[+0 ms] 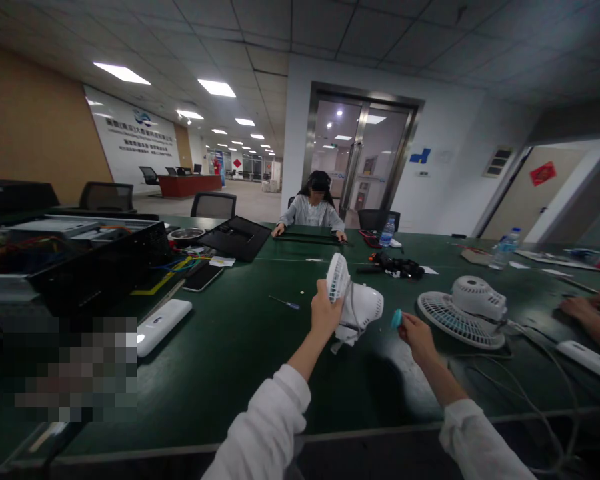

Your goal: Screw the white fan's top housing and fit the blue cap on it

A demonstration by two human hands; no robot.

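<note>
My left hand [325, 313] grips a small white fan [365, 308] above the green table, its round grille tilted up and a cord hanging from it. My right hand [417, 337] pinches a small teal piece [397, 319] close to the fan, not touching it. To the right of my hands, a second white fan [463, 313] lies on its back on the table. A blue-handled screwdriver [285, 302] rests on the green tabletop [260, 373] to the left of my left hand.
Another person's hands [587, 310] rest at the right edge. A co-worker [313, 207] sits across the table. To the left are an open black electronics case [95, 263], a white power strip [163, 327] and a phone [203, 278]. Cables trail at the lower right.
</note>
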